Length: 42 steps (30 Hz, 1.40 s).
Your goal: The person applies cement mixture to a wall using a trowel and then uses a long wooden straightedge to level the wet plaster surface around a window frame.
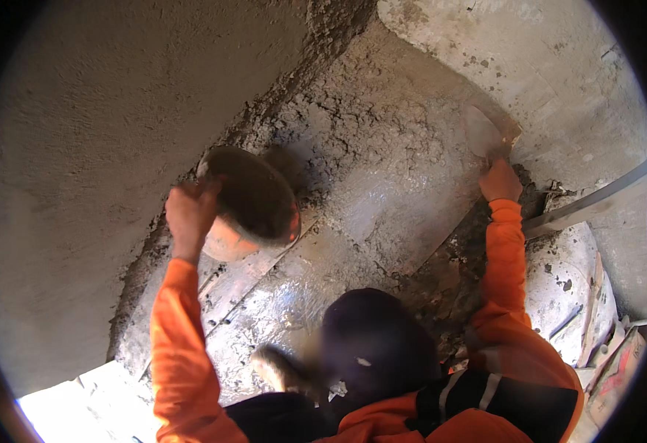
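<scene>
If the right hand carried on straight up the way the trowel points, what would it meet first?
The right hand grips a trowel whose blade points up-left. Its tip would probably meet the wet mortar heaped against the plastered wall, though depth is unclear.

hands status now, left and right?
Left hand: closed, gripping the pan by its rim.
Right hand: closed on the trowel.

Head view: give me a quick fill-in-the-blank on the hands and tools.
1. The left hand grips the rim of a round ____.
2. The right hand holds a flat ____ against the ground.
3. Both sleeves are ____ in colour.
4. Wet grey mortar lies piled at the foot of the ____.

Missing: pan; trowel; orange; wall
</scene>
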Motion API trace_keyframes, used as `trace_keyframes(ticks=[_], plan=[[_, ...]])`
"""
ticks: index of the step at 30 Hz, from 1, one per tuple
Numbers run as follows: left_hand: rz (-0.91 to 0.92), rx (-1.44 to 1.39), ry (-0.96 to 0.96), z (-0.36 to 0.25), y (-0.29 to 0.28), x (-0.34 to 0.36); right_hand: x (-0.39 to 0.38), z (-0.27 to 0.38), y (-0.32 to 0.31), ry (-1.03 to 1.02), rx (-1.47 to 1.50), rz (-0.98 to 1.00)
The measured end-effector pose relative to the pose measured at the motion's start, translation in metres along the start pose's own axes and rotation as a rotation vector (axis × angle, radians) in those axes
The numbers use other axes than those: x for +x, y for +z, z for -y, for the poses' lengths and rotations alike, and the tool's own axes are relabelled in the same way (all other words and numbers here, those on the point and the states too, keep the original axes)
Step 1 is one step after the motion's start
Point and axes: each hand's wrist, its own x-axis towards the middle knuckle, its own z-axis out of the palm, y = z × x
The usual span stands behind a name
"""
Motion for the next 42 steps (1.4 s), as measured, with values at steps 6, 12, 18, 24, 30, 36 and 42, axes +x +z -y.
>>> trace_keyframes(ticks=[6,12,18,24,30,36,42], plan=[[-0.326,-0.248,0.061,-0.049,0.091,0.013,-0.044,0.082,0.082,-0.190,0.141,0.170],[-0.524,-0.486,0.268,-0.059,0.099,0.025,-0.078,0.150,0.079,-0.858,0.185,-0.047],[-0.371,-0.824,0.146,-0.046,0.100,0.012,-0.001,0.075,0.012,-0.208,0.143,0.033],[-0.753,-0.318,0.218,-0.060,0.126,0.010,0.065,0.055,0.039,-0.278,0.102,-0.093],[-0.638,-0.574,0.169,-0.030,0.101,0.048,0.063,0.145,0.031,-0.500,-0.026,-0.003],[-0.453,-0.579,-0.003,-0.050,0.114,0.044,0.238,0.141,0.033,-0.442,-0.255,-0.194],[-0.354,-0.723,-0.066,-0.038,0.096,0.050,0.139,0.178,-0.003,-0.709,-0.319,0.096]])
